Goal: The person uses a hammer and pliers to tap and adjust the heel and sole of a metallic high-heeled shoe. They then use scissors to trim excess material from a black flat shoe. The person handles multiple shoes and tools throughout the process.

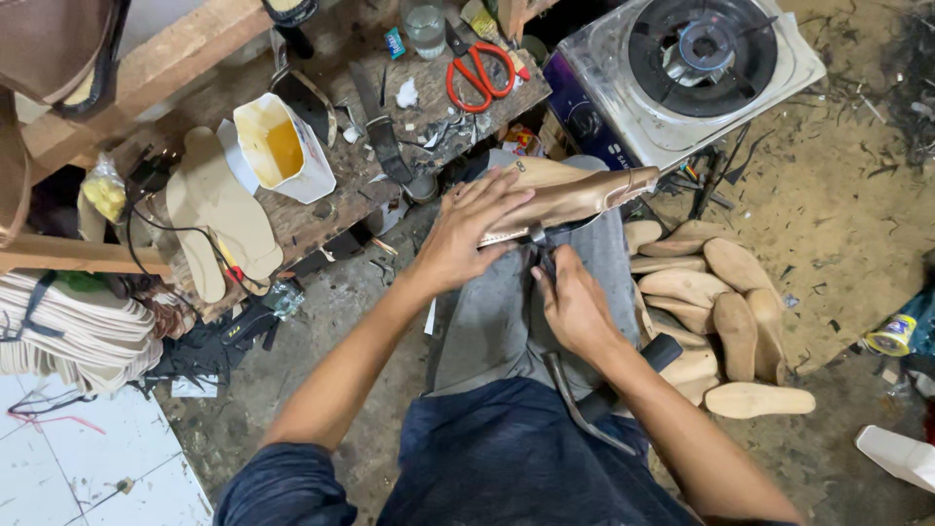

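Left hand (466, 234) flat, fingers spread, pressing tan shoe (565, 195) on knee. Right hand (575, 312) clenched around metal pliers (570, 390), nose at shoe's edge.

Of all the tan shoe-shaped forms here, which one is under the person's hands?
The tan form with leather on it, lying on the lap: the left hand presses it. The bare wooden forms lie untouched in a floor heap.

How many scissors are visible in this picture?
1. The red-handled scissors lie on the wooden bench, above the left hand. More may be hidden in the clutter.
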Motion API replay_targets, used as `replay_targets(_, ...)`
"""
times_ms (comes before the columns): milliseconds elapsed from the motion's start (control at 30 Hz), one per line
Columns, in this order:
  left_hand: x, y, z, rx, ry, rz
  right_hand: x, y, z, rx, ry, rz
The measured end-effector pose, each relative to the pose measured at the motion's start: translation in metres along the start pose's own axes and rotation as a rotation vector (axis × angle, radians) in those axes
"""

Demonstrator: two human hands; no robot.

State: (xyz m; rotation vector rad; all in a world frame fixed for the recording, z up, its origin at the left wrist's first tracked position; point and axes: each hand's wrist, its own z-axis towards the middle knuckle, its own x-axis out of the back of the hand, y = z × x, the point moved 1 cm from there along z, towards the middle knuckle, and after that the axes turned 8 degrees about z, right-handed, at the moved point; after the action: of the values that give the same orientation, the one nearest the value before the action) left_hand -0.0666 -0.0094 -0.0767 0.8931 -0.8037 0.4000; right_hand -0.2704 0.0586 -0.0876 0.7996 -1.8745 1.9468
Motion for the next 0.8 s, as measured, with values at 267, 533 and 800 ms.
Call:
replay_targets(267,-0.016,0.007,0.020,0.067,-0.022,0.251,0.019,-0.013,-0.002,0.080,-0.088,-0.150)
replay_targets(533,-0.021,0.009,0.012,0.031,0.010,0.295,0.048,-0.022,0.003,0.044,-0.048,-0.857)
replay_targets(800,-0.021,0.008,0.012,0.068,0.011,0.244,0.037,-0.039,0.002,0.083,-0.036,-0.503)
